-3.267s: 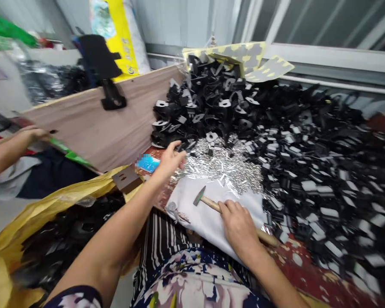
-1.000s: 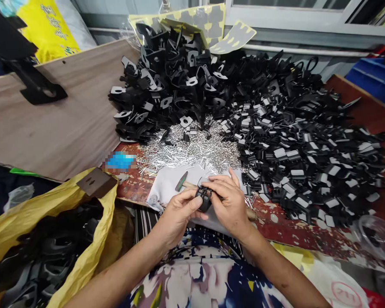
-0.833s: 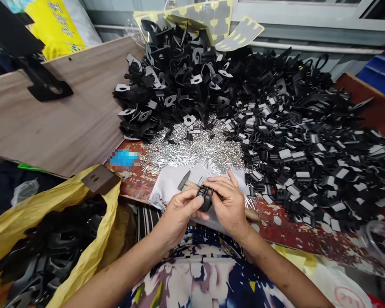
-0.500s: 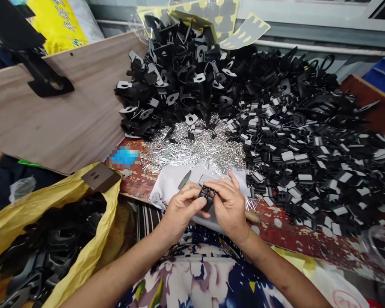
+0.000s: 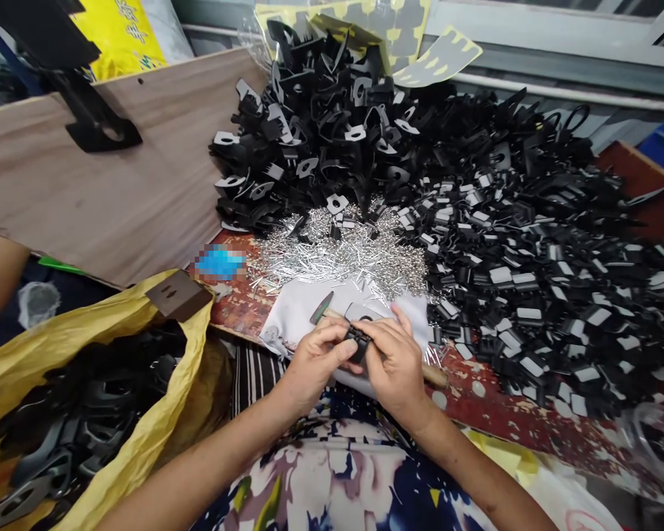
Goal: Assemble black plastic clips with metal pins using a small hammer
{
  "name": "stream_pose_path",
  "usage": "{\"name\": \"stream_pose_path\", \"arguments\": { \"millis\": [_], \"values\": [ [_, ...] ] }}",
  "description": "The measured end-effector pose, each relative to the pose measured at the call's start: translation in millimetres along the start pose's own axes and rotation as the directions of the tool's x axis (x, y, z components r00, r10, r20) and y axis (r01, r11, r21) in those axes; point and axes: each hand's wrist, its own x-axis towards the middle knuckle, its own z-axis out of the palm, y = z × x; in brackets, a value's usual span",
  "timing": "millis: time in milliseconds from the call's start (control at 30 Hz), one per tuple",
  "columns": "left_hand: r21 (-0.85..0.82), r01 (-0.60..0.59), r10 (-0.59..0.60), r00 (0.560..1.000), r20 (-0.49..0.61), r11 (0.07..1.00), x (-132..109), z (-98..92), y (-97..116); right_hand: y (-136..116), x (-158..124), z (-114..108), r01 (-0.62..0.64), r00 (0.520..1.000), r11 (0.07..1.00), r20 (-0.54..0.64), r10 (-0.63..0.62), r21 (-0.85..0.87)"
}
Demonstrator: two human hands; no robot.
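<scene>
Near the table's front edge, my left hand and my right hand meet over a grey cloth. Between their fingertips is a small black plastic part, pinched by both and partly covered. A hammer lies behind and under the hands, with its dark green-edged head to the left and its wooden handle showing at the right. A grey-faced black piece rests on the cloth just beyond my fingers. Past the cloth is a heap of silver pins.
Black plastic clips are piled high behind the pins, and small black parts cover the right side. A yellow bag of black pieces stands at the left, with a brown block on its rim. A wooden board rises behind it.
The view has shifted slightly. My right fingers have curled closer around the black part, which shows less than before. More of the hammer's handle near its head is visible.
</scene>
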Motion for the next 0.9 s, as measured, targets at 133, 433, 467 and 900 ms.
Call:
{"name": "stream_pose_path", "arguments": {
  "millis": [133,433,467,900],
  "values": [
    [0.155,-0.001,0.004,1.000,-0.016,0.988,3,-10.7,3,2,-8,-1,-0.178,0.978,0.958,0.151,0.147,0.226],
    [0.163,0.073,-0.053,0.991,-0.126,0.984,-8,-34.4,14,70,46,-47,-0.117,0.934,0.948,0.290,0.207,-0.297],
    [0.133,0.092,-0.072,0.986,-0.149,0.987,-11,-35.2,14,79,54,-45,-0.095,0.940,0.920,0.270,0.208,-0.380],
    [0.054,0.195,-0.186,0.973,-0.140,0.979,-18,-42.4,0,111,126,11,0.036,0.962,0.999,0.271,-0.037,0.010]
  ]
}}
